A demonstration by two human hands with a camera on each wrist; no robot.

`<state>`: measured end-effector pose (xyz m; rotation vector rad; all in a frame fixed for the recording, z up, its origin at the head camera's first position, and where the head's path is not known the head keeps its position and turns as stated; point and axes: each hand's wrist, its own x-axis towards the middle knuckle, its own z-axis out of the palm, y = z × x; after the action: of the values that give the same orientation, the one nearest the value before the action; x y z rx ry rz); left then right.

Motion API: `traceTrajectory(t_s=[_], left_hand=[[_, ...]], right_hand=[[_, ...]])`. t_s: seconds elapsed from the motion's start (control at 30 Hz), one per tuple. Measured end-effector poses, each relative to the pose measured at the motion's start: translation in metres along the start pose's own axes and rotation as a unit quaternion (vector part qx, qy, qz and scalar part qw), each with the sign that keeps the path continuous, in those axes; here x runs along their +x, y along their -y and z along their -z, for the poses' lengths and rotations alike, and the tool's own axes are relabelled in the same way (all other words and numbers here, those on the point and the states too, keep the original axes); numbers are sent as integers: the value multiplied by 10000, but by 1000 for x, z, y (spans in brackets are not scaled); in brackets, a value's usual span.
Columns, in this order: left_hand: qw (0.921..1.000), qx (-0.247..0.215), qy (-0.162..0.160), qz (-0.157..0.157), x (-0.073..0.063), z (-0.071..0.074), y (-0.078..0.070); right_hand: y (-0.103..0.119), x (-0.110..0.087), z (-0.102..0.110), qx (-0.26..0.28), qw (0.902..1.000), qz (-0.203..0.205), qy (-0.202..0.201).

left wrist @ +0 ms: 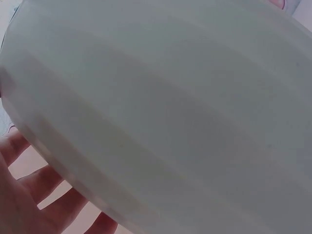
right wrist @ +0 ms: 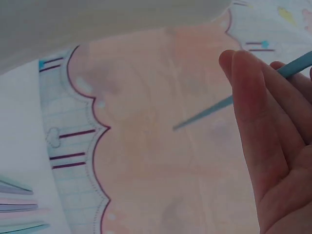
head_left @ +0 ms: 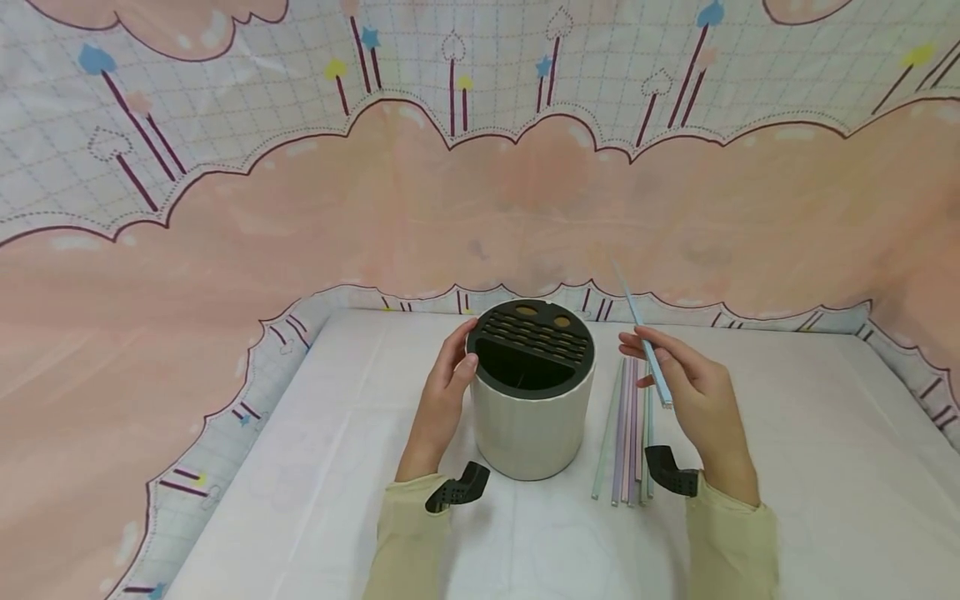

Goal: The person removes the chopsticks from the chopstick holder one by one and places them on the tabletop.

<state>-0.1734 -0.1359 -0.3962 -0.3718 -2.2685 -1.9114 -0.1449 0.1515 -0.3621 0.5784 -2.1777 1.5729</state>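
Note:
A white round pen holder (head_left: 528,433) with a black slotted lid (head_left: 532,350) stands upright on the table. My left hand (head_left: 442,392) holds its left side near the rim, thumb toward the front and fingers toward the back. In the left wrist view, the fingers (left wrist: 58,200) lie along the holder's pale wall (left wrist: 165,107). To the right of the holder, my right hand (head_left: 697,392) pinches a slim light-blue stick (head_left: 657,375) above the table. The stick slants, its far end pointing up and away, as the right wrist view also shows beside the fingers (right wrist: 251,92).
Several pastel sticks (head_left: 626,442) lie side by side on the white table (head_left: 315,467), between the pen holder and my right forearm. A peach and white patterned cloth (head_left: 487,217) rises behind the table and along its sides.

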Motion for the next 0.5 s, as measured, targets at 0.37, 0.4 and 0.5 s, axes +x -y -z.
traceTrajectory(t_s=[0.37,0.4,0.5], left_hand=[[9999,-6,-24,146,3,0,-2],[9999,-4,-27,148,3,-1,-2],[9999,13,-29,168,5,-1,-3]], right_hand=[[-23,6,-2,-1082,9864,-1225,150],[-30,7,-1,-1084,9852,-1309,208],[-45,8,1,-1162,9798,-1557,477]])
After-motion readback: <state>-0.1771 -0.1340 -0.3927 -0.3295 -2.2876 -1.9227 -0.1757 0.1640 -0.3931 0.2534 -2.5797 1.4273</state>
